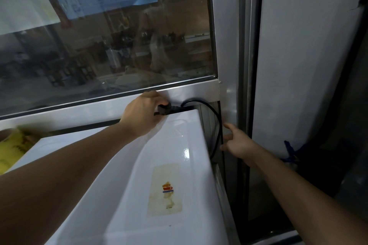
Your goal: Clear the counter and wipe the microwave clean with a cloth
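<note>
The white microwave [127, 175] fills the lower middle, seen from above, with a worn sticker [166, 189] on its top. My left hand [142, 113] reaches over its back edge and grips the black plug [165, 110] at the window frame. From the plug a black power cord [216, 125] loops down the microwave's right side. My right hand [238, 141] hovers beside that cord with fingers spread, holding nothing. No cloth is in view.
A glass window [103, 36] with a metal frame [191, 89] stands right behind the microwave. A grey vertical post [245, 65] and white wall [302, 65] close off the right. A yellow roll [10, 149] sits on the microwave's left corner. A blue item [290, 152] hangs at the right.
</note>
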{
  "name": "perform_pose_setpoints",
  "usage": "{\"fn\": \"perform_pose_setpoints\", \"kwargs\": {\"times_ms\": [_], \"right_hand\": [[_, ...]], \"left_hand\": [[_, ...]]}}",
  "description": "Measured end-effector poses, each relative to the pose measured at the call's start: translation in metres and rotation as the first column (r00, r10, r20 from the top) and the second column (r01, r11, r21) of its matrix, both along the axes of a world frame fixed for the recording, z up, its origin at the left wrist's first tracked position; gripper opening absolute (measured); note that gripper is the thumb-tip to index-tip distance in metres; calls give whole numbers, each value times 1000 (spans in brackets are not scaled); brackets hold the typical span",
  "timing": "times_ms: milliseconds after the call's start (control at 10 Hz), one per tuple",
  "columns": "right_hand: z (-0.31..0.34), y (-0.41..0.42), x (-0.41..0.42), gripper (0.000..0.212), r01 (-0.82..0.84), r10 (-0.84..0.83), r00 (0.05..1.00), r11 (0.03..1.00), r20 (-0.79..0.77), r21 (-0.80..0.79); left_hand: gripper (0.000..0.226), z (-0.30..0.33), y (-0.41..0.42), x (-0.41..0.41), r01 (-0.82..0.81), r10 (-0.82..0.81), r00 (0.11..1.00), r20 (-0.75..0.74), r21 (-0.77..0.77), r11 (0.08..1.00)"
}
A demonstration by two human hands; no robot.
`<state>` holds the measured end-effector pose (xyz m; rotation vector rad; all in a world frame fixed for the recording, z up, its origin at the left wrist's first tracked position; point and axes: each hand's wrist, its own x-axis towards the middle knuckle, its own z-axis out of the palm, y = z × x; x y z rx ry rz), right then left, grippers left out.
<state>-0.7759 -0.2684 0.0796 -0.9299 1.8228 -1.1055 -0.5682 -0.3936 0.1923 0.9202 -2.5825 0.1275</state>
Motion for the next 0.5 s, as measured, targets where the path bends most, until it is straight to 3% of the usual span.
{"fn": "perform_pose_setpoints", "kwargs": {"times_ms": [200, 300, 500], "right_hand": [[5, 13, 4, 86, -2, 2, 1000, 1000, 3, -4], [15, 21, 4, 88, -2, 2, 1000, 1000, -23, -10], [37, 39, 10, 89, -6, 3, 998, 998, -58, -58]], "left_hand": [[52, 4, 9, 10, -21, 17, 997, 79, 52, 998], [60, 11, 17, 14, -34, 29, 999, 44, 122, 992], [66, 22, 34, 22, -87, 69, 991, 115, 159, 983]]}}
